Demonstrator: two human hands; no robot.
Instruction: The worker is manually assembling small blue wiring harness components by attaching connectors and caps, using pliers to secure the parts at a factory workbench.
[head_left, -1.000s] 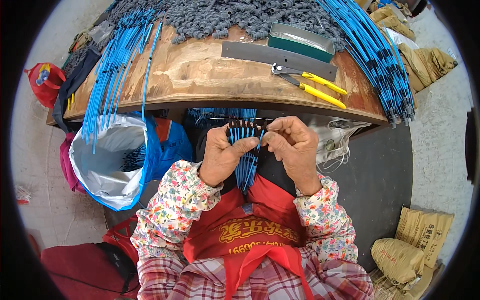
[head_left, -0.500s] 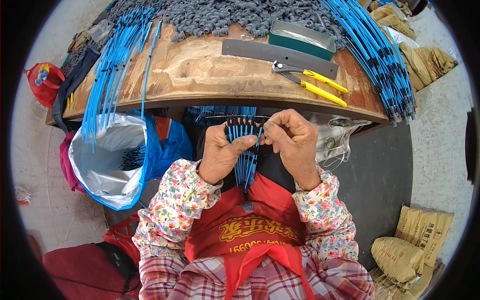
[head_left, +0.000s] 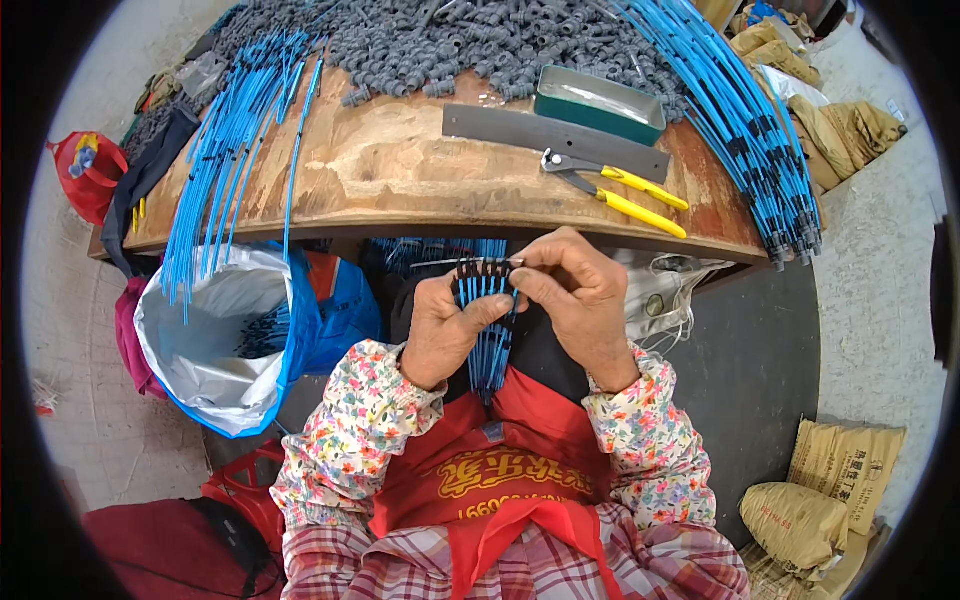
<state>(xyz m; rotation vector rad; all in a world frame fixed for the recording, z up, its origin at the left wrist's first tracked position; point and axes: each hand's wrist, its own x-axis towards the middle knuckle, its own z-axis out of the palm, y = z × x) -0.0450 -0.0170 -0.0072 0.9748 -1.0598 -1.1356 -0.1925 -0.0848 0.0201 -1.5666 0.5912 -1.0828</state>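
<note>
My left hand [head_left: 447, 328] grips a bundle of thin blue tubes [head_left: 489, 345] with dark ends, held upright over my lap below the table edge. My right hand [head_left: 572, 295] pinches the dark tips at the top of the same bundle, and a thin metal rod [head_left: 450, 263] runs across those tips. The lower ends of the tubes hang down against a red apron [head_left: 500, 480].
A wooden table [head_left: 400, 170] carries a heap of grey plastic fittings [head_left: 480, 40], yellow-handled pliers [head_left: 625, 188], a grey strip [head_left: 555, 138] and a green tin [head_left: 598, 103]. Blue tubes lie at its left [head_left: 235, 140] and right [head_left: 750, 130]. An open blue-and-white bag [head_left: 215, 340] stands at left; tan sacks [head_left: 810, 500] at right.
My hands and the bundle have stayed in place below the table edge; only the fingers of my right hand have shifted slightly at the tube tips.
</note>
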